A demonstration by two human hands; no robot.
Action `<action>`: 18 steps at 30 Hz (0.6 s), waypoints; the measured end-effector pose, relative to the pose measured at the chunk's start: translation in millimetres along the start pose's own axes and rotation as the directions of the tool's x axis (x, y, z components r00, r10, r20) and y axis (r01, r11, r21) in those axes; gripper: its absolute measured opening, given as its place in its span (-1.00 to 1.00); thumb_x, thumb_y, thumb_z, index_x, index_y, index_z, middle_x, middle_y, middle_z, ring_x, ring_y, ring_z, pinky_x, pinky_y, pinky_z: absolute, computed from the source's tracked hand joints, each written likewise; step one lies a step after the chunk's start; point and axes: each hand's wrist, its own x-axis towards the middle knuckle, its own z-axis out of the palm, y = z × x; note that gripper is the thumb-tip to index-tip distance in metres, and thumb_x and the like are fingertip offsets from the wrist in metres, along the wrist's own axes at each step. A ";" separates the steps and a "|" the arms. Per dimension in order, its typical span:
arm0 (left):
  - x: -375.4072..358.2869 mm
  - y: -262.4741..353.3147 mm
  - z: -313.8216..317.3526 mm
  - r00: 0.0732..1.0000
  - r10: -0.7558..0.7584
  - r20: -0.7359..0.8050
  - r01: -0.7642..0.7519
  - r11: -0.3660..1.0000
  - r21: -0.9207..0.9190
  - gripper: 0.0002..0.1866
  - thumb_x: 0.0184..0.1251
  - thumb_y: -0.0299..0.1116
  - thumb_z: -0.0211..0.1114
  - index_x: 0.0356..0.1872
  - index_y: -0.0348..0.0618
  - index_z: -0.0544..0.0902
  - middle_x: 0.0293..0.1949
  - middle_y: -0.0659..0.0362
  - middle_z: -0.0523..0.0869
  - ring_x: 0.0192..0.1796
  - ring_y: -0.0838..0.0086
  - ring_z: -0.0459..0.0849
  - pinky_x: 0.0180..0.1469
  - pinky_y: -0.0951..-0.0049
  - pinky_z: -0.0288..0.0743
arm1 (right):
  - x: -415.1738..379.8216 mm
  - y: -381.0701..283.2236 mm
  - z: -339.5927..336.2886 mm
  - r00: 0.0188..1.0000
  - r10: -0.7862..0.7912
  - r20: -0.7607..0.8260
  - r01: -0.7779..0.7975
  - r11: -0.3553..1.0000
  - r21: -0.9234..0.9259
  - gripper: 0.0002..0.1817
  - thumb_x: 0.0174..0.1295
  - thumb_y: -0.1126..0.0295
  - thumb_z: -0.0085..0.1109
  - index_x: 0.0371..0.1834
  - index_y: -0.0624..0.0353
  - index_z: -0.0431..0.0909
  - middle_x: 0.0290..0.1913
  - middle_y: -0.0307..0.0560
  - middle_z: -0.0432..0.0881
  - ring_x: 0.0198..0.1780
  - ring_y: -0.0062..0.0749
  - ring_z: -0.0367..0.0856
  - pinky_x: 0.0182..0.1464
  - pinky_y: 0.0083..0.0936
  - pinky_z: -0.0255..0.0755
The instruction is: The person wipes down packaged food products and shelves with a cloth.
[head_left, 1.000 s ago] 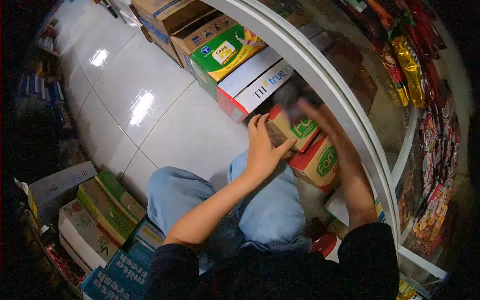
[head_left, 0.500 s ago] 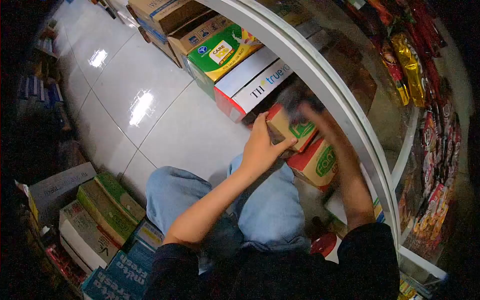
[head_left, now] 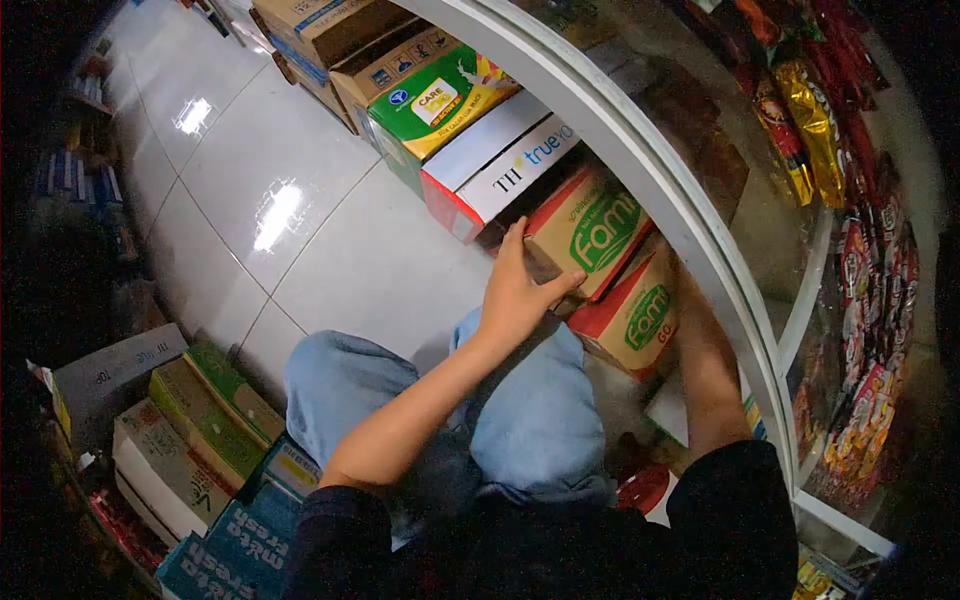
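A tan and red carton with a green Fami label [head_left: 595, 235] lies tilted on top of a second Fami carton [head_left: 630, 325], partly below the white frame. My left hand [head_left: 520, 275] grips the upper carton's near end, thumb on the lettered face and fingers along the far edge. Beside the cartons, close to the frame, is my right hand [head_left: 672, 268]; its fingers are mostly hidden behind the cartons and in shadow. Just beyond the upper carton sits a white and red TH true carton [head_left: 500, 180].
A green Care 100 carton [head_left: 435, 105] stands farther along the row. The white curved frame [head_left: 640, 130] of a glass case runs along my right, with hanging snack packets [head_left: 860, 300] inside. Several cartons [head_left: 200, 430] are stacked at my left on the tiled floor [head_left: 370, 240].
My right hand has moved from over the upper carton's label down to its right side, uncovering the Fami lettering. My left hand keeps its hold at the near end.
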 end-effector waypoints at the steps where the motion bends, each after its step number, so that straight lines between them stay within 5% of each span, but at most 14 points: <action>1: 2.6 0.0 0.1 1.000 0.006 -0.010 -0.006 1.000 -0.001 -0.02 -0.19 -0.07 0.43 0.22 -0.34 0.08 0.06 -0.12 0.41 0.14 0.21 0.38 0.19 0.32 0.20 | -34.2 -40.4 -1.8 0.997 -0.061 0.053 0.063 0.997 -0.037 -0.44 0.00 0.16 0.18 0.06 0.20 0.35 0.00 0.09 0.47 0.02 -0.10 0.43 0.13 -0.34 0.23; 3: 4.2 -0.9 -1.4 1.000 -0.022 -0.001 0.021 0.963 -0.267 -0.05 -0.25 -0.11 0.47 0.19 -0.33 0.16 0.05 -0.08 0.43 0.12 0.24 0.39 0.18 0.31 0.20 | -61.7 -81.2 -5.3 0.961 -0.227 0.155 0.240 0.968 -0.068 -0.45 -0.02 0.12 0.19 0.02 0.21 0.39 -0.04 0.09 0.49 -0.02 -0.12 0.45 0.11 -0.36 0.25; 6: 0.8 15.1 -5.8 0.993 -0.119 -0.020 0.116 0.986 -0.117 -0.07 -0.27 -0.11 0.47 0.16 -0.32 0.21 0.05 -0.08 0.43 0.12 0.23 0.39 0.19 0.32 0.19 | -45.6 -65.4 -10.6 0.922 -0.285 0.262 0.284 0.958 0.040 -0.46 -0.03 0.09 0.21 -0.03 0.20 0.42 -0.08 0.10 0.51 -0.07 -0.12 0.47 0.08 -0.36 0.28; 9: -0.3 15.8 -6.8 0.995 -0.094 -0.028 0.091 0.991 -0.096 -0.06 -0.28 -0.11 0.48 0.16 -0.33 0.21 0.02 -0.09 0.45 0.09 0.21 0.42 0.14 0.34 0.25 | 39.1 6.1 -15.1 0.950 0.284 0.128 -0.307 0.924 0.227 -0.56 0.04 0.14 0.15 -0.05 0.15 0.45 -0.10 0.07 0.52 -0.07 -0.22 0.48 0.02 -0.31 0.34; 11: -1.8 17.0 -8.1 0.997 -0.066 -0.039 0.063 0.995 -0.080 -0.07 -0.28 -0.13 0.47 0.16 -0.35 0.21 -0.02 -0.11 0.47 0.05 0.19 0.46 0.08 0.35 0.31 | 50.1 15.7 -18.3 0.952 0.279 0.124 -0.300 0.933 0.201 -0.56 0.03 0.15 0.15 -0.05 0.15 0.45 -0.08 0.07 0.51 -0.04 -0.21 0.46 0.04 -0.31 0.32; 14: -2.2 17.7 -12.5 0.997 -0.073 -0.017 0.070 0.987 -0.146 -0.10 -0.26 -0.13 0.47 0.14 -0.35 0.24 -0.04 -0.10 0.49 0.02 0.21 0.49 0.05 0.37 0.34 | 3.0 -8.1 -8.6 0.977 0.166 0.133 -0.181 0.978 0.103 -0.56 0.01 0.19 0.17 -0.05 0.15 0.46 -0.02 0.08 0.48 0.06 -0.20 0.39 0.10 -0.30 0.26; 18: 1.2 12.5 -15.9 0.998 -0.062 0.009 0.063 0.992 -0.107 -0.16 -0.26 -0.13 0.47 0.10 -0.33 0.31 -0.03 -0.08 0.50 0.05 0.23 0.46 0.09 0.37 0.31 | -85.1 -95.2 -14.2 0.938 -0.241 0.251 0.254 0.967 -0.020 -0.57 -0.02 0.24 0.19 -0.04 0.14 0.47 0.06 0.09 0.43 0.19 -0.17 0.29 0.18 -0.28 0.18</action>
